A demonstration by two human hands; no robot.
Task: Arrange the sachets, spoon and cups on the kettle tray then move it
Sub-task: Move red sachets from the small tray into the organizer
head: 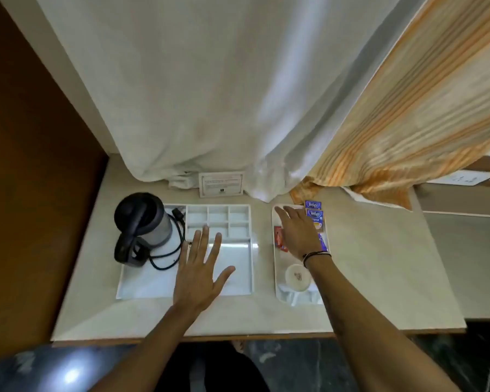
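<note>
Landmark: white plastic kettle tray (pixel 239 290) on the pale stone-look surface (pixel 379 278).

On the tray's left part: black and steel electric kettle (pixel 142 224) on its base, dark cord coiled beside it. Tray's far compartments (pixel 218 219) are moulded, glossy and empty; nothing arranged yet.

Left hand (pixel 198 278) hovers over the tray's open section, fingers spread wide, holding nothing.

Right of the tray: narrow white serving dish (pixel 279 290) holding blue paper tea sachets (pixel 314 216), a red sachet (pixel 279 236) and a white ceramic cup (pixel 296 277). No spoon discernible.

Right hand (pixel 297 236) lies flat and open over the sachets; grasp not visible.

Judgement: task barely begun; all transfers and the move remain.
</note>
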